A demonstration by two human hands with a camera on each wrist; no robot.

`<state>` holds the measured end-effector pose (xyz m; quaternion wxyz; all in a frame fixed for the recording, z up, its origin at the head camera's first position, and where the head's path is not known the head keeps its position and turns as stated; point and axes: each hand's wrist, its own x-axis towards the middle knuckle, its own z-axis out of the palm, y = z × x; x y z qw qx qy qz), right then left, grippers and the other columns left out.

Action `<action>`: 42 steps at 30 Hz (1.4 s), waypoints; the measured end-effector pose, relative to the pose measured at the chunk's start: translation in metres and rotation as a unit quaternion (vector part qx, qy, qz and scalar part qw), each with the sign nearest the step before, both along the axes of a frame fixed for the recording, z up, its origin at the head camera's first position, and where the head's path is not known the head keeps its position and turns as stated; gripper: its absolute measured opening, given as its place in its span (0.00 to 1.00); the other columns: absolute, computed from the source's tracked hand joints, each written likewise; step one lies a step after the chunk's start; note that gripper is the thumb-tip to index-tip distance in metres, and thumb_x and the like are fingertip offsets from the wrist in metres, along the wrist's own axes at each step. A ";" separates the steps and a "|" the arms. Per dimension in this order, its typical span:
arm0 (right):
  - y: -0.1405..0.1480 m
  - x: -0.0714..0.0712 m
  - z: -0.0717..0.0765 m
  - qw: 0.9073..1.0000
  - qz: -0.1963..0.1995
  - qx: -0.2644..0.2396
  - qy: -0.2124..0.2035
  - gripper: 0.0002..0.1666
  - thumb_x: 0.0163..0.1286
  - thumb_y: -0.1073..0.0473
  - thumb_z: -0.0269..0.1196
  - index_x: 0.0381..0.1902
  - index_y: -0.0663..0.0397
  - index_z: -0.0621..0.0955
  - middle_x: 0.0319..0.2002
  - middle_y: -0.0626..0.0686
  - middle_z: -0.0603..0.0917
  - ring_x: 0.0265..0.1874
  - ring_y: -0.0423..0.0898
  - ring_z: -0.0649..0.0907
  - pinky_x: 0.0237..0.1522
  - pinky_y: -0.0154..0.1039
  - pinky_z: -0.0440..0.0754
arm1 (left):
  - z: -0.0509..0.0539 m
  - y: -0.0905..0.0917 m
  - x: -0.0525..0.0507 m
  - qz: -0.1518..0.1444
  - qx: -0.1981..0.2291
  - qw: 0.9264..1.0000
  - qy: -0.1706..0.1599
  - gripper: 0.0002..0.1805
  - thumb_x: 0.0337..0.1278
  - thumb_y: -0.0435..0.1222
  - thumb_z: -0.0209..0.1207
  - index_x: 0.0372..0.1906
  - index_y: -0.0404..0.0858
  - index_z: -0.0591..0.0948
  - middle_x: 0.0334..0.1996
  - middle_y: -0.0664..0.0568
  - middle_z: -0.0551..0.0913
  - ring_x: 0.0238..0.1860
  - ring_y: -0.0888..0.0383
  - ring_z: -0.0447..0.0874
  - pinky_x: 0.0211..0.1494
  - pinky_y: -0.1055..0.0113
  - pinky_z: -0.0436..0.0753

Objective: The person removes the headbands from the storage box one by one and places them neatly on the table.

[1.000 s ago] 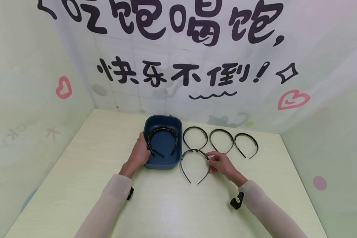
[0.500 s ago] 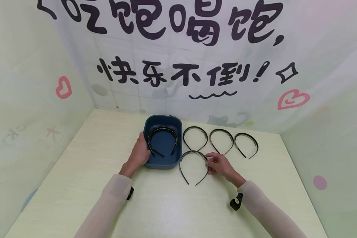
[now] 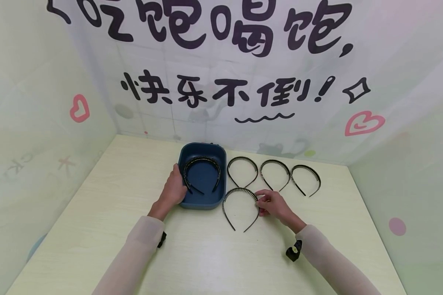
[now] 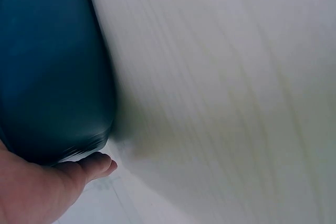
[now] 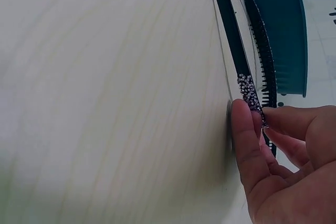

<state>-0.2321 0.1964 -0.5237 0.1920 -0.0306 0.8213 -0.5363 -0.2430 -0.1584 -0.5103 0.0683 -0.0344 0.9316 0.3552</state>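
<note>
My left hand (image 3: 172, 189) holds the left side of a blue box (image 3: 203, 204), with fingers along the outer wall; in the left wrist view the fingers (image 4: 97, 165) lie against the box end. Inside the box rest black headbands (image 3: 203, 158), overlapping so that I cannot tell how many. Between thumb and fingers, my right hand (image 3: 275, 205) pinches the right side of a black toothed headband (image 3: 240, 189) in front of the box's right corner. Its arm carries small glittering stones (image 5: 248, 90) in the right wrist view. The headband's two ends point towards me.
Three more black toothed headbands, a left one (image 3: 242, 158), a middle one (image 3: 275, 161) and a right one (image 3: 305, 166), lie in a row right of the box. A pale wooden table (image 3: 206, 262) is bounded by printed walls at the back and sides.
The pinched headband has shifted slightly towards me, with its arch now a little lower in view. My right hand has moved only slightly. The left hand and box have stayed put.
</note>
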 end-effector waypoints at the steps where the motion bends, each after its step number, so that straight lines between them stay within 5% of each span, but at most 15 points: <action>1: 0.000 0.000 0.000 1.000 0.000 0.000 -0.001 0.22 0.67 0.69 0.63 0.59 0.67 0.78 0.33 0.59 0.83 0.23 0.43 0.82 0.30 0.42 0.87 | 0.000 0.000 0.000 0.000 -0.001 1.000 -0.001 0.45 0.64 0.25 0.49 0.76 0.23 0.35 0.71 0.22 0.55 0.67 0.30 0.64 0.65 0.42 0.71; 29: 0.005 0.001 0.008 0.999 0.048 0.006 -0.017 0.19 0.68 0.70 0.60 0.56 0.72 0.77 0.32 0.60 0.84 0.24 0.45 0.85 0.31 0.44 0.87 | -0.002 0.000 0.000 0.003 -0.001 1.000 -0.004 0.44 0.64 0.25 0.49 0.76 0.24 0.36 0.71 0.22 0.54 0.68 0.30 0.63 0.65 0.42 0.71; 37: 0.001 -0.002 0.018 0.998 -0.006 0.060 0.001 0.13 0.70 0.65 0.60 0.47 0.67 0.83 0.32 0.58 0.84 0.28 0.46 0.83 0.31 0.41 0.86 | -0.001 0.001 0.000 0.001 0.002 1.000 -0.006 0.44 0.65 0.26 0.49 0.76 0.24 0.35 0.72 0.23 0.53 0.68 0.30 0.62 0.66 0.42 0.70; 42: -0.006 -0.008 0.024 0.998 -0.028 0.052 0.022 0.14 0.72 0.63 0.59 0.49 0.68 0.82 0.37 0.59 0.84 0.33 0.46 0.82 0.36 0.41 0.85 | 0.000 0.001 0.000 0.000 -0.003 1.000 -0.006 0.45 0.65 0.26 0.50 0.76 0.24 0.35 0.71 0.22 0.54 0.68 0.30 0.63 0.65 0.42 0.71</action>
